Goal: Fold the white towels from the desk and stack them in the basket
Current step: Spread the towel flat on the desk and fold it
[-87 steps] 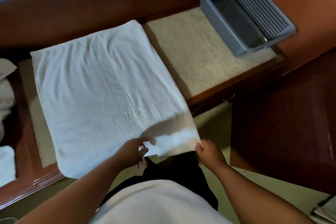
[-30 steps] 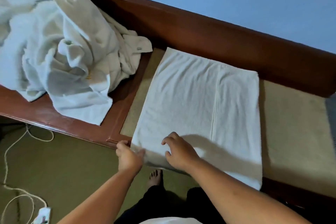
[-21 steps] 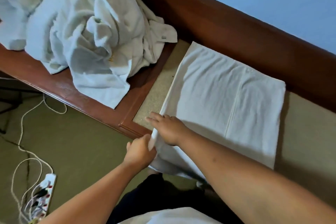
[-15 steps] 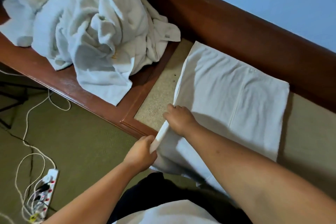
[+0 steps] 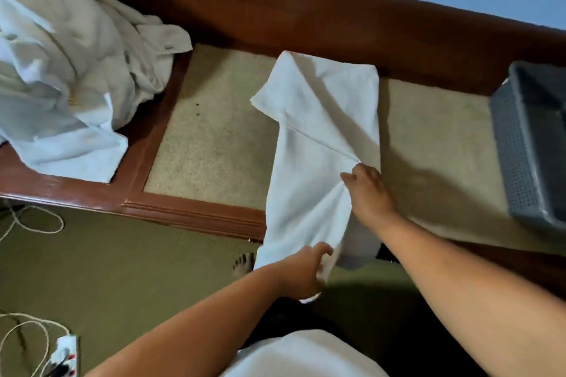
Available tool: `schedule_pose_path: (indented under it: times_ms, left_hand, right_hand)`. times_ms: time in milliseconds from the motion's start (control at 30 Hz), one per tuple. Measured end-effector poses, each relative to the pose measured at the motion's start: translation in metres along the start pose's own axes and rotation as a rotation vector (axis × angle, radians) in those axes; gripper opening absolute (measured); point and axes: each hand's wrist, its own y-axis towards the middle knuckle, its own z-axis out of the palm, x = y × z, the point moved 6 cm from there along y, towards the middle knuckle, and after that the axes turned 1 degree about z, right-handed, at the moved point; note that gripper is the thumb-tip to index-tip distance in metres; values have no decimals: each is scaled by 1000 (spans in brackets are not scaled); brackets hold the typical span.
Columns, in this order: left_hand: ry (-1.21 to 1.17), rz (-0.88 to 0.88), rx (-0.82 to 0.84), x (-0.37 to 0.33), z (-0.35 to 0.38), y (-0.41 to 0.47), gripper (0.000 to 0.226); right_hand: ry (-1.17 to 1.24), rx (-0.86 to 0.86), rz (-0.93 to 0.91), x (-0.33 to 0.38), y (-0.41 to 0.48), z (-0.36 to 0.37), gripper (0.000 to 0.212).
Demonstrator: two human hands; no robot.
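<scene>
I see left hand (image 5: 301, 272) gripping near end of towel (image 5: 321, 131), right hand (image 5: 369, 193) pinching its bunched middle; basket (image 5: 520, 147) well right of fingers, towel pile (image 5: 61, 70) left.

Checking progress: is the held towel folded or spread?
Partly folded: the towel lies doubled over, wrinkled, its near end hanging off the desk.

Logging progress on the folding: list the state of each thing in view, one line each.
Towel: half folded, near end hanging off the desk.
Left hand: grips the towel's hanging end.
Right hand: grips the towel mid-length.
Towel pile: crumpled, unfolded.
Basket: upright, interior mostly unseen.
</scene>
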Motion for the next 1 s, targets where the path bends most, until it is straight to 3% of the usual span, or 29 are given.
schedule_pose_path:
  times_ms: [67, 167, 267, 333, 400, 467, 533, 633, 800, 900, 1000]
  left_hand:
    - [45, -17, 164, -4, 34, 13, 65]
    - [71, -241, 82, 29, 52, 24, 49]
    - [-143, -521, -305, 83, 34, 12, 63]
    - [-429, -535, -646, 97, 15, -2, 63]
    - [-646, -470, -770, 98, 6, -2, 63]
    - [-809, -452, -765, 97, 5, 3, 67]
    - [-738, -473, -694, 95, 8, 2, 62]
    - [-472, -477, -509, 99, 24, -4, 43]
    - [-474, -457, -405, 111, 52, -28, 39]
    - [-570, -421, -343, 116, 67, -34, 49]
    - [-520, -445, -323, 119, 84, -42, 20]
  right_hand:
    - [33, 108, 102, -31, -28, 18, 57]
    - [222, 162, 190, -52, -70, 33, 60]
    - [375, 62, 296, -56, -105, 46, 37]
    - [560, 112, 445, -54, -126, 64, 24]
    - [740, 186, 584, -50, -139, 85, 27]
    - [948, 223, 684, -42, -144, 98, 35]
    - [1102, 237, 729, -35, -146, 105, 31]
    - [1149, 258, 718, -34, -148, 113, 27]
    - [1204, 188, 658, -36, -147, 118, 32]
    - [1175, 365, 602, -26, -151, 130, 40]
    - [992, 562, 523, -17, -162, 144, 27]
